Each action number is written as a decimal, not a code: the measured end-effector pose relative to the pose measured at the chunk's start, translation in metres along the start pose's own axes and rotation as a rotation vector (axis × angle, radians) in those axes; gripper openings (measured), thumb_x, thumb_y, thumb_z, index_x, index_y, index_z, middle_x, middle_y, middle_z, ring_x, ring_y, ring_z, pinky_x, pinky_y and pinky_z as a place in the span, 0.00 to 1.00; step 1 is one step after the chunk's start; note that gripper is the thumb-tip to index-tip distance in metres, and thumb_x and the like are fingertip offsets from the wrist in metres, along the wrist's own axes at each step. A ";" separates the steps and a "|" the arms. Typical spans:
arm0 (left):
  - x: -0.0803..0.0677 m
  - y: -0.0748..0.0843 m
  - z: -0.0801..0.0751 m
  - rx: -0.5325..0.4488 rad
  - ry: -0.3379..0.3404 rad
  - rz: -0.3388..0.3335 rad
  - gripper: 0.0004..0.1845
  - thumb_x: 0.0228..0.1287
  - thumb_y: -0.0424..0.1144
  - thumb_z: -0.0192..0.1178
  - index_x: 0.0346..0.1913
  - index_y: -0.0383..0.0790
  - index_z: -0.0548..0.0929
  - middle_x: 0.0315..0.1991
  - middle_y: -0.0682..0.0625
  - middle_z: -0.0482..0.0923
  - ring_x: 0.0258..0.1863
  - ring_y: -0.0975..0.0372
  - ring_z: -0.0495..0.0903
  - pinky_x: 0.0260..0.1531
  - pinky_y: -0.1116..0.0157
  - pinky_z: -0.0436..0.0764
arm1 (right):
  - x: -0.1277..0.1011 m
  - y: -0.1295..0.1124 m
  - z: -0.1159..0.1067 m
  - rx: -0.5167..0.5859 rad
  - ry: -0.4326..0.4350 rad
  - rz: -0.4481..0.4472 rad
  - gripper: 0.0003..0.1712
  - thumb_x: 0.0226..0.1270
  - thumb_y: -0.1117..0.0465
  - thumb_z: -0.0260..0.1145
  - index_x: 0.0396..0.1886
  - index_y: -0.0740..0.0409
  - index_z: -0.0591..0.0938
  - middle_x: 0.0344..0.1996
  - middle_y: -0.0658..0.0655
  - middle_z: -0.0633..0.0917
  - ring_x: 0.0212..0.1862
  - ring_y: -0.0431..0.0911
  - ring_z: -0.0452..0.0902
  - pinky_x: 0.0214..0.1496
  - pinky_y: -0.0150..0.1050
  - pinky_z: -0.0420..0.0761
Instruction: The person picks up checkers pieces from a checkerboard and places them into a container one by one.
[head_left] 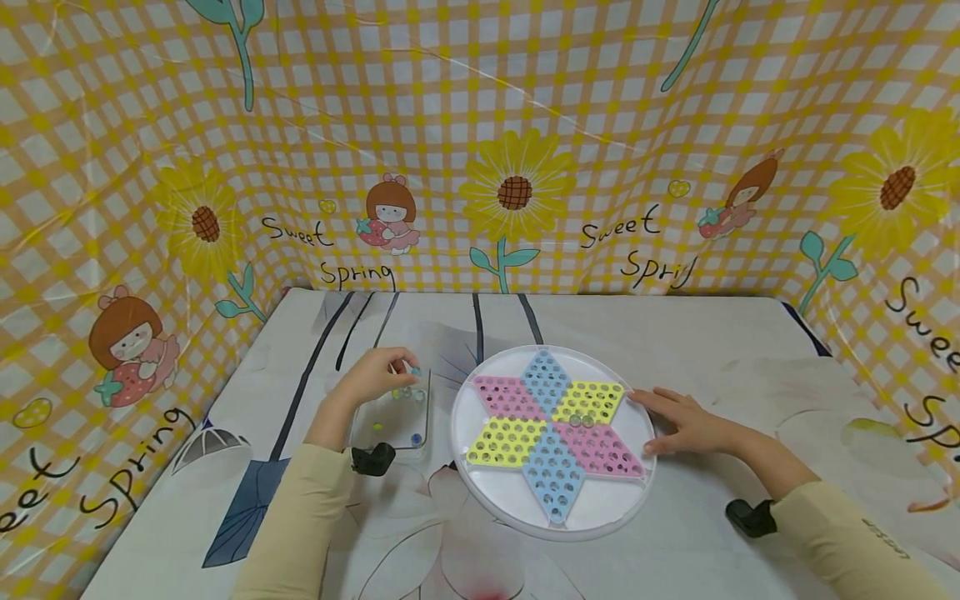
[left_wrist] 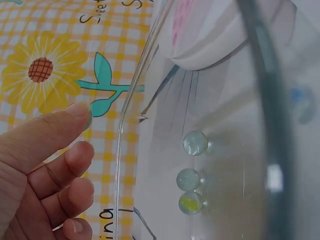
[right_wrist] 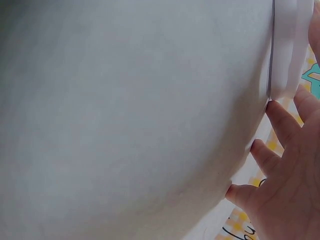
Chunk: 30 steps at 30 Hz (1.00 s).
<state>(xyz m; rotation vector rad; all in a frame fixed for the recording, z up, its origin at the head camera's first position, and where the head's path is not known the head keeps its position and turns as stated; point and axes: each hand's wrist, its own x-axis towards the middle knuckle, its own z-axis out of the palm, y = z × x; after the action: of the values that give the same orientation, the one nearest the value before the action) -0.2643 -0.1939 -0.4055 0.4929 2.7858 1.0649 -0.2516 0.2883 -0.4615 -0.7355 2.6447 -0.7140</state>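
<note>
Nearest the person: round white Chinese checkers board (head_left: 517,500) is lying on the table (head_left: 712,350), its six-point star in pink, yellow and blue. Right hand (head_left: 686,422) is resting flat against the board's right rim, fingers straight and spread, gripping nothing; the right wrist view is showing the fingertips (right_wrist: 276,111) touching the white edge.

Just left of the board: clear plastic tray (head_left: 424,433) is holding loose glass marbles (left_wrist: 190,178); three show close together in the left wrist view, a few more scattered in the head view.

Left hand (head_left: 375,375) is hovering over the tray's far end, fingers curled, pinching what looks like one small blue-green marble (head_left: 415,370) between thumb and fingertips. The left wrist view is not showing the pinch itself.

Board centre: two clear marbles (head_left: 581,421) appear to be sitting in holes; every other hole looks empty.

Judgement: filling is only starting, with two placed, one in hand and most still in the tray.

Farther back: a checked backdrop (head_left: 480,125) with sunflowers is surrounding the table.
</note>
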 end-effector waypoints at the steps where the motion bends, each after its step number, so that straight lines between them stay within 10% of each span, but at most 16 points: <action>1: -0.001 -0.001 -0.001 -0.001 0.002 -0.005 0.10 0.57 0.36 0.62 0.41 0.37 0.79 0.28 0.50 0.73 0.23 0.62 0.68 0.23 0.67 0.68 | 0.000 0.000 0.000 0.001 0.000 -0.001 0.47 0.50 0.48 0.68 0.65 0.65 0.60 0.65 0.72 0.59 0.64 0.74 0.42 0.57 0.72 0.38; 30: -0.014 -0.020 -0.007 -0.003 0.028 -0.062 0.10 0.58 0.36 0.61 0.41 0.34 0.79 0.27 0.49 0.73 0.25 0.61 0.68 0.25 0.66 0.69 | 0.000 0.001 0.001 0.003 -0.001 0.004 0.47 0.50 0.48 0.69 0.65 0.64 0.60 0.65 0.72 0.58 0.64 0.73 0.41 0.57 0.72 0.39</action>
<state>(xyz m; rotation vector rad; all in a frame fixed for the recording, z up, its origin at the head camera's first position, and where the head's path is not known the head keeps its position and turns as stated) -0.2574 -0.2170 -0.4133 0.3909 2.8028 1.0714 -0.2519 0.2886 -0.4625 -0.7294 2.6433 -0.7162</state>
